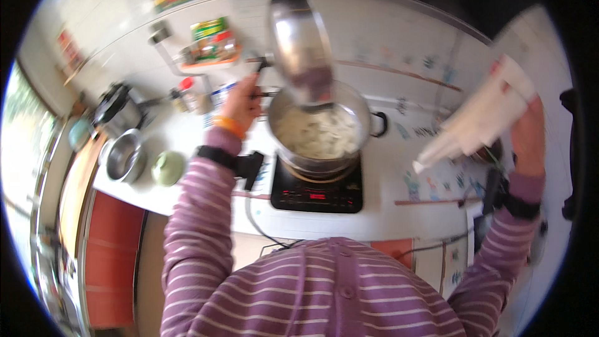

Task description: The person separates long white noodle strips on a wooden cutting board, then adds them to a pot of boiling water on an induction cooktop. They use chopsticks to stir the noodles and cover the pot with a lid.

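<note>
My left hand [241, 103] grips the black handle of a shiny metal lid [299, 32], which is tilted steeply above the far side of a steel pot. The pot [318, 161] stands on a black induction cooker [316, 194] with a lit red display. Pale, white pieces of food [323, 133] fill much of the pot. On the right, my right hand [529, 135] holds up a white, crumpled bag or wrapper [482, 107] with red marks, blurred by motion. The bag is apart from the pot, and its contents cannot be made out.
A smaller metal pot [124, 157] and a pale green lidded container [168, 168] stand on the left counter. Behind them is a black-lidded cooker [119, 110]. Seasoning bottles [189, 93] stand near the wall, below a small shelf [210, 60] of packets and jars.
</note>
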